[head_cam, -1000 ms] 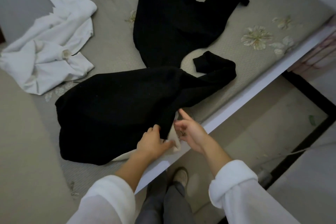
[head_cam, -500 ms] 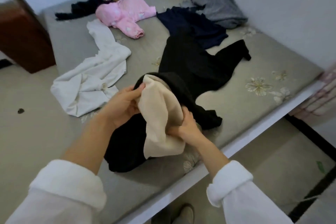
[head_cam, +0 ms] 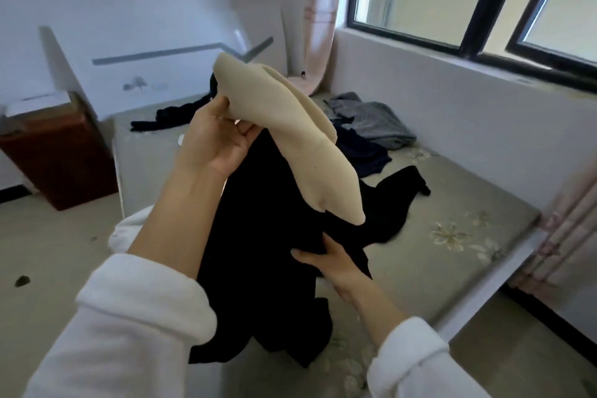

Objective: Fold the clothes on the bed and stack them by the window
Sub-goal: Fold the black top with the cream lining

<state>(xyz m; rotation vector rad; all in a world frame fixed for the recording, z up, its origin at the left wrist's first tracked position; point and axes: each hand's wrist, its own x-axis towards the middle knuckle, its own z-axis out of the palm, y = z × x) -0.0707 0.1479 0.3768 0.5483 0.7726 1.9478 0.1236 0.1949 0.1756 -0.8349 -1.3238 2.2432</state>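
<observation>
black garment, left fingers gripping top, right fingers lower

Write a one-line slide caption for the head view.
Left hand holds up a black garment by its cream lining; right hand grips it lower, over the bed.

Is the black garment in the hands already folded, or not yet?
Not folded. The black garment hangs loose from the left hand, its beige lining turned out on top; the right hand grips it lower down.
</observation>
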